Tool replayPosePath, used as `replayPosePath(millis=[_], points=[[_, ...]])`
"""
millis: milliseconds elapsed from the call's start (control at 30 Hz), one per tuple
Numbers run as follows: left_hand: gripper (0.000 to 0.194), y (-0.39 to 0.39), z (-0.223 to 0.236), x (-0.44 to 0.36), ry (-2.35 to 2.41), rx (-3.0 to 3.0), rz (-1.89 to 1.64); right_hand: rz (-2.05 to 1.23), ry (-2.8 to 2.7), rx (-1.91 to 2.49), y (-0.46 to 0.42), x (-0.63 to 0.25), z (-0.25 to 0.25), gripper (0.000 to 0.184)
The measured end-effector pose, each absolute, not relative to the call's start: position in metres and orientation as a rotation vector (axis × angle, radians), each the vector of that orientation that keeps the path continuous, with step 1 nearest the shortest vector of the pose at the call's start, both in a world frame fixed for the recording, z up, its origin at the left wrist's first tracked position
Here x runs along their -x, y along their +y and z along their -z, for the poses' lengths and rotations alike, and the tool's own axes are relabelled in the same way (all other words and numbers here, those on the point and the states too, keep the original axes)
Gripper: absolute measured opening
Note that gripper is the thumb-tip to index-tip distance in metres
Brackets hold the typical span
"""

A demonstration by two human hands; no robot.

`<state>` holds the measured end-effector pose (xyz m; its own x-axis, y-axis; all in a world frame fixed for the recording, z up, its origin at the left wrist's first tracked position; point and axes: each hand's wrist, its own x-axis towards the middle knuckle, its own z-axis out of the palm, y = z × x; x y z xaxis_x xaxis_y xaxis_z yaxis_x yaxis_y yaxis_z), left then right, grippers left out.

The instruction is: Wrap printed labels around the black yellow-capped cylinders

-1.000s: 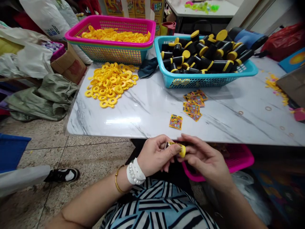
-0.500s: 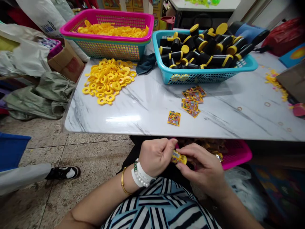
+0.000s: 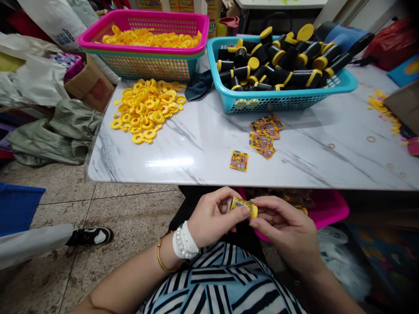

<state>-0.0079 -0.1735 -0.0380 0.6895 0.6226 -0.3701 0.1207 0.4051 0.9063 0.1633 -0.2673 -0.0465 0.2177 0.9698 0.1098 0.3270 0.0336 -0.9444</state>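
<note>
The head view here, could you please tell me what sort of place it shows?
Probably a small assembly or packing workshop. A marble-look table bears a blue basket of black tubes with yellow caps, a pile of yellow rings and small printed stickers; both hands hold one labelled yellow-capped tube.

Glossy white marble-look tabletop [image 3: 203,144] (grey-veined, mirroring the lamp) fills mid-frame; smooth plastic yellow rings [image 3: 145,109] upper left; perforated plastic pink basket [image 3: 144,43] and blue basket [image 3: 278,98]; shiny printed paper stickers [image 3: 263,135]; speckled matt floor tiles [image 3: 124,218] lower left.
</note>
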Motion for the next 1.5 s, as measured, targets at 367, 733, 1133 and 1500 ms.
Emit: replayPosePath(millis=[367,733,1133,1500], points=[[0.035,-0.185,0.038,0.001,0.801,-1.307,-0.63,-1.008,-1.034,1.444,-0.265,-0.165,0.041,0.031],[0.051,-0.175,0.044,-0.003,0.746,-0.987,-0.378,-0.847,-1.271,1.427,-0.272,-0.164,0.056,0.049],[0.037,-0.178,0.044,-0.008,0.748,-0.738,-0.23,-1.104,-1.02,1.122,-0.269,-0.166,0.056,0.018],[0.051,-0.186,0.051,-0.02,0.671,-0.66,-0.032,-1.177,-1.235,1.166,-0.288,-0.176,0.052,0.03]])
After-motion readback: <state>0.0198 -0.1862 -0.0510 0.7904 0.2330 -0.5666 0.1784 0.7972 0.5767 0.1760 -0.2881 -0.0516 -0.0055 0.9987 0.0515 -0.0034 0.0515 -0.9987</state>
